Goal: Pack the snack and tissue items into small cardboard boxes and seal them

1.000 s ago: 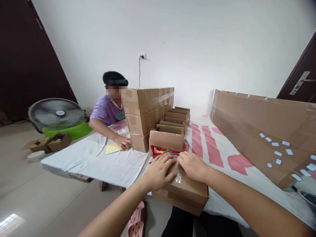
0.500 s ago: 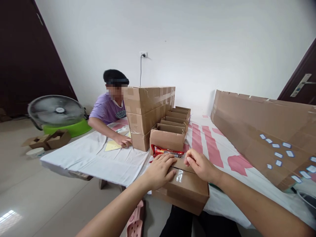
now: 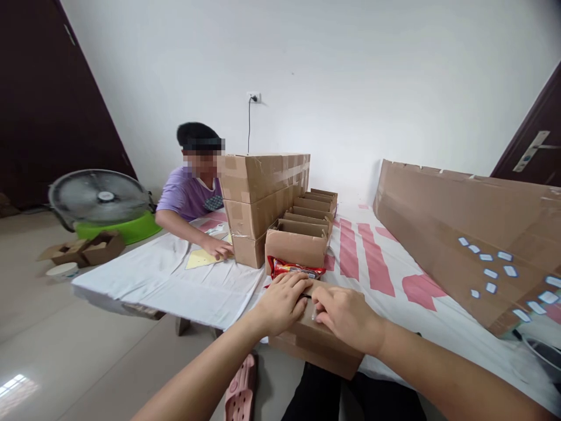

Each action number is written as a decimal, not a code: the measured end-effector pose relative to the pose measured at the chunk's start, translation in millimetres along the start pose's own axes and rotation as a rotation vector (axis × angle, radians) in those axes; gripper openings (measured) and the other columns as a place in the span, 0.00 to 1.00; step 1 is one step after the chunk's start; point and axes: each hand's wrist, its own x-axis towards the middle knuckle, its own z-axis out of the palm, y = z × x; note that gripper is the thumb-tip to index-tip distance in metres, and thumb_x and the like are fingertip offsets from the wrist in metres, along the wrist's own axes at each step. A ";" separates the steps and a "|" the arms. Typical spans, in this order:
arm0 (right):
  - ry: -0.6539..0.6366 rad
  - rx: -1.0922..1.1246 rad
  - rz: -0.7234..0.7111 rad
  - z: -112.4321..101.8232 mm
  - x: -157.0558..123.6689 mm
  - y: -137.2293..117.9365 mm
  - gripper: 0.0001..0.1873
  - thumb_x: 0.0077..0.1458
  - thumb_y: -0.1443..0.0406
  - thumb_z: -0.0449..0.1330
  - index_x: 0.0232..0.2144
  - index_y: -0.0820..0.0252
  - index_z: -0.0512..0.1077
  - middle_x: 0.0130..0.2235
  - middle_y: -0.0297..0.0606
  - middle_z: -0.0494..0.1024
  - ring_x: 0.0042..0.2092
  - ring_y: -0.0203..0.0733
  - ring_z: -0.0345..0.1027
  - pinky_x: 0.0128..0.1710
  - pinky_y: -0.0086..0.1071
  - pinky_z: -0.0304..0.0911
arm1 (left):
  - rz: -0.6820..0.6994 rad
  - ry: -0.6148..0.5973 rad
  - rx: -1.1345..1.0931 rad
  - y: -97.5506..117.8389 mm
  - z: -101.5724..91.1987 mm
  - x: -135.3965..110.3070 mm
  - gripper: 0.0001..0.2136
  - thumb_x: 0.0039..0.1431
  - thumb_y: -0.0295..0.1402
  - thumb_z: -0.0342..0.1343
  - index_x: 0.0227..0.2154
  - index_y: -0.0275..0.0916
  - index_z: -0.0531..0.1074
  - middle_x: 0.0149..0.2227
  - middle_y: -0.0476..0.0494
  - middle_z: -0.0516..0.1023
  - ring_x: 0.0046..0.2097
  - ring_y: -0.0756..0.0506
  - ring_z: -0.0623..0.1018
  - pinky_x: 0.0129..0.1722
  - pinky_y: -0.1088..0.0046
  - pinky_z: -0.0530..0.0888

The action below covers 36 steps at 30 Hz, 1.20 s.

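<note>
A closed brown cardboard box (image 3: 318, 345) lies at the table's near edge, just above my lap. My left hand (image 3: 284, 301) rests on its top at the left, fingers stretched out and the thumb toward the lid seam. Over that seam, my right hand (image 3: 348, 316) is curled with its fingertips down against the lid. A glint of clear tape (image 3: 314, 313) shows beside those fingertips; most of it is covered by the hand. Whether the fingers pinch the tape or press on it is hidden. A red shiny packet (image 3: 289, 268) lies right behind the box.
Open cardboard boxes (image 3: 295, 248) stand in a row beyond the packet, beside a stack of taped boxes (image 3: 243, 216). A large cardboard panel (image 3: 456, 234) with small labels is at right. A co-worker (image 3: 188, 187) reaches onto the table's left. A fan (image 3: 105, 196) stands on the floor.
My right hand has moved left and down onto the taped seam, covering most of the clear tape. The left hand stays in place on the box.
</note>
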 end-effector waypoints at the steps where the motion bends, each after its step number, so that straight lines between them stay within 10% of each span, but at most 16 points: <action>1: -0.003 -0.017 0.004 1.4 1.2 1.0 0.08 0.53 0.68 0.60 0.36 0.55 0.65 0.36 0.35 0.77 0.36 0.43 0.70 0.32 0.32 0.57 | 0.003 -0.002 0.003 0.0 0.2 0.0 0.17 0.61 0.32 0.48 0.52 0.43 0.67 0.56 0.42 0.71 0.57 0.40 0.69 0.58 0.57 0.63; 13: -0.126 -0.033 0.002 -4.8 1.5 3.8 0.04 0.57 0.66 0.58 0.36 0.55 0.67 0.34 0.35 0.78 0.36 0.42 0.71 0.34 0.31 0.59 | 0.007 -0.004 0.012 -0.5 1.8 -0.3 0.18 0.59 0.30 0.49 0.52 0.40 0.67 0.56 0.40 0.71 0.58 0.39 0.68 0.59 0.56 0.62; 30: 0.135 -0.184 -0.294 5.5 -1.6 -3.2 0.07 0.56 0.73 0.51 0.31 0.58 0.65 0.27 0.36 0.74 0.29 0.39 0.66 0.29 0.30 0.53 | -0.003 0.001 0.009 -1.2 0.7 -0.7 0.17 0.59 0.31 0.48 0.51 0.42 0.67 0.56 0.41 0.71 0.57 0.40 0.68 0.58 0.57 0.62; 36: 0.266 0.103 0.025 4.8 6.8 13.9 0.06 0.53 0.73 0.50 0.32 0.57 0.60 0.30 0.34 0.73 0.30 0.38 0.68 0.30 0.29 0.59 | -0.008 -0.003 0.014 1.0 -2.7 -1.2 0.17 0.58 0.31 0.48 0.51 0.41 0.67 0.56 0.40 0.71 0.58 0.39 0.68 0.59 0.56 0.62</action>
